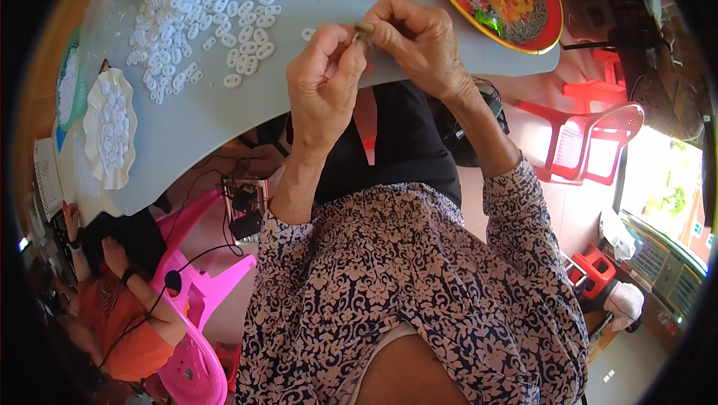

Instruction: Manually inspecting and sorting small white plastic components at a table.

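Note:
My left hand (324,82) and my right hand (420,44) meet fingertip to fingertip above the table's near edge. Both are closed in a pinch around something small and greyish, mostly hidden by the fingers. To the left of them spreads a large heap of small white oval plastic pieces with two holes (183,12), thinning into single pieces near my left hand. Right of my right hand stands a round red tray with a yellow rim (556,12). It holds many tiny grey pieces (527,27) and a shiny green item (490,21).
The grey table (202,117) curves around in front of me. On its left are a cream scalloped dish (129,154) of white pieces and a green basket (75,102). A person in orange (138,330) sits by a pink chair (198,367). Red chairs (568,143) stand at right.

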